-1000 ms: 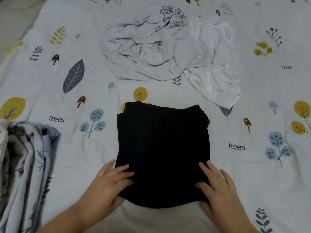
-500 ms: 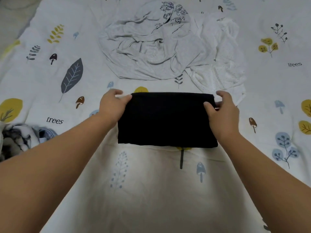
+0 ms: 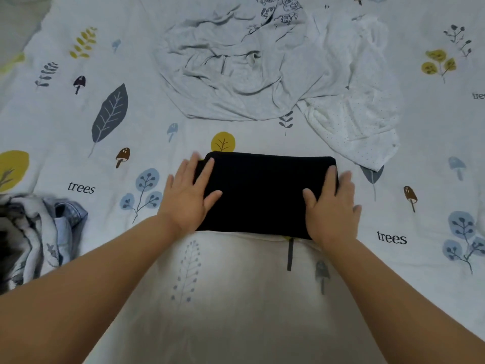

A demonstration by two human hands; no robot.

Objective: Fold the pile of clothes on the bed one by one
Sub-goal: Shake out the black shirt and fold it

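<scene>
Both my left hand (image 3: 187, 194) and right hand (image 3: 331, 203) press flat, fingers straight, on the ends of the folded black garment (image 3: 265, 193), whose long axis runs left-right on the bed (image 3: 236, 298) before me.

Black folded garment (image 3: 265, 193); pale grey shirt (image 3: 231, 72) with a dark line drawing; white dotted garment (image 3: 359, 119); bedsheet (image 3: 420, 143) white, printed with yellow, blue and grey leaves and mushrooms.

Soft even light; blurred fingertips; wide-angle bowing at edges

Black garment (image 3: 265, 193) folded flat, near bed centre; grey (image 3: 236, 67) and white (image 3: 362, 106) clothes crumpled beyond.
</scene>
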